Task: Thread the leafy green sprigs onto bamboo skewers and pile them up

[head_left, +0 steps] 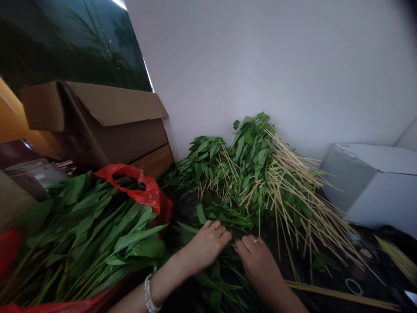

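Sprig (pixel 233 245) of green shows in the narrow gap between the person's two hands, at the fingertips of both, so little of it bare that its long axis cannot be told. The left hand (pixel 208 243) lies on its left side, fingers curled; the right hand (pixel 259 263) lies on its right, fingers bent toward it. Whether either grip pinches the sprig cannot be told, as the hands hide most of the contact. Loose greens (pixel 224 282) lie below the gap, between the forearms. Just beyond the hands rests a small bunch (pixel 234 215), its long axis running roughly across the view, leaves to the left and stems to the right; the left hand is the nearer. Farther back lie heaped bundles (pixel 252 161), with pale sticks (pixel 295 174) slanting down to the right. Well to the left, a red bag (pixel 154 195) holds long leaves (pixel 97 226).
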A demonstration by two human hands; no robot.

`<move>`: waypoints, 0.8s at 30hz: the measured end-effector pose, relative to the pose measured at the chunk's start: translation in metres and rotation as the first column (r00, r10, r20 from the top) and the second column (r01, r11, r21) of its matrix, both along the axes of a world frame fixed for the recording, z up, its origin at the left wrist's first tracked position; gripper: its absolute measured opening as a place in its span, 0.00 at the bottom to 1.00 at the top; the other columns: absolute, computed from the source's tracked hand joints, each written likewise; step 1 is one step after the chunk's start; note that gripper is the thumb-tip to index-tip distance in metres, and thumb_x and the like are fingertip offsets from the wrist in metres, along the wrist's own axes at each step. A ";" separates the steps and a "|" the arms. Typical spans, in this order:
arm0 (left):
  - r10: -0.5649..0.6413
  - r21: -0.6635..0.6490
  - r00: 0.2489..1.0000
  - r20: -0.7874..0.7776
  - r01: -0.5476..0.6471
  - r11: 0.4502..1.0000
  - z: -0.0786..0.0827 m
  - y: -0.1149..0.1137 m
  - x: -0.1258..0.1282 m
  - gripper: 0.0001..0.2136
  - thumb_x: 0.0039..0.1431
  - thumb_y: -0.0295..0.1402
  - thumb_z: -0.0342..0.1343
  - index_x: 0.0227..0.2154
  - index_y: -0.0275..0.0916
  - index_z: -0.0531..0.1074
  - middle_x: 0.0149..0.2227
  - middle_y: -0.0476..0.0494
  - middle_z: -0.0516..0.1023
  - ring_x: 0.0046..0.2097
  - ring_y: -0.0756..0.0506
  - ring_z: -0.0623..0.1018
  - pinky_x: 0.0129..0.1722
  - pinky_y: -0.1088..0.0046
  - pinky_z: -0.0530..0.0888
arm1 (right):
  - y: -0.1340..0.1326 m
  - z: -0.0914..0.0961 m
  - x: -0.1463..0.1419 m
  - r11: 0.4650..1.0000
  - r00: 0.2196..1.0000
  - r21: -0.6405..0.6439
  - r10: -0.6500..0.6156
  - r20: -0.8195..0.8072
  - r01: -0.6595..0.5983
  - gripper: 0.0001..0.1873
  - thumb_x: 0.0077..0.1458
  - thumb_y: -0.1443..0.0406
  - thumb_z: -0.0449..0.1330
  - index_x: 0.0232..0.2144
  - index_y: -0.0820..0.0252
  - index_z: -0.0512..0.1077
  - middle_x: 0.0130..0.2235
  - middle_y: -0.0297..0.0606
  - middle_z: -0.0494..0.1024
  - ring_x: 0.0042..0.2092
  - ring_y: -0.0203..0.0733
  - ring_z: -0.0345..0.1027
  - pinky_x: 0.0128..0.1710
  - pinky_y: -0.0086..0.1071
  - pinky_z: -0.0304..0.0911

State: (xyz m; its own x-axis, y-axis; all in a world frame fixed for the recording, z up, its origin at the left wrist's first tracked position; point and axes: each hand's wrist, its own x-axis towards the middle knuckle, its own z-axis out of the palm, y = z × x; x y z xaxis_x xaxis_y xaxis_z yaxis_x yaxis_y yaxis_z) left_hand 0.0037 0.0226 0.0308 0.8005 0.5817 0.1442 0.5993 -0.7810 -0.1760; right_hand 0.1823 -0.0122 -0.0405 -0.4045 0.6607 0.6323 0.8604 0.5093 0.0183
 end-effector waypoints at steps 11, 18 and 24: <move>0.013 -0.046 0.999 0.029 -0.012 0.999 -0.003 0.003 0.004 0.02 0.56 0.26 0.53 0.31 0.38 0.66 0.32 0.45 0.73 0.35 0.43 0.73 0.34 0.69 0.69 | -0.005 0.007 -0.006 0.999 0.999 -0.023 -0.036 0.038 0.037 0.12 0.53 0.78 0.50 0.31 0.57 0.65 0.29 0.38 0.69 0.33 0.47 0.60 0.35 0.39 0.51; 0.378 -0.403 0.750 0.543 -0.162 0.901 -0.003 0.028 -0.015 0.04 0.52 0.24 0.47 0.25 0.39 0.63 0.25 0.52 0.67 0.29 0.49 0.68 0.30 0.76 0.65 | -0.002 0.007 0.000 1.000 0.999 -0.028 0.000 -0.046 -0.002 0.14 0.48 0.80 0.50 0.29 0.58 0.64 0.29 0.38 0.67 0.32 0.46 0.58 0.34 0.37 0.52; 0.444 -0.387 0.657 0.610 -0.242 0.890 0.029 0.030 -0.031 0.09 0.65 0.33 0.41 0.33 0.39 0.65 0.31 0.49 0.71 0.34 0.47 0.71 0.36 0.73 0.68 | 0.000 0.002 0.002 1.000 0.996 -0.013 0.012 -0.088 -0.013 0.16 0.52 0.81 0.47 0.33 0.59 0.66 0.29 0.37 0.68 0.32 0.45 0.59 0.34 0.36 0.52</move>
State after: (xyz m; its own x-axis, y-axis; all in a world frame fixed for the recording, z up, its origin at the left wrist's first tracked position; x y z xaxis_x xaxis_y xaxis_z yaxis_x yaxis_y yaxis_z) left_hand -0.0275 0.0525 0.0597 0.2820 0.8883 0.3626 0.7082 -0.4477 0.5459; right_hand 0.1844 -0.0125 -0.0381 -0.3562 0.6650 0.6565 0.8519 0.5197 -0.0641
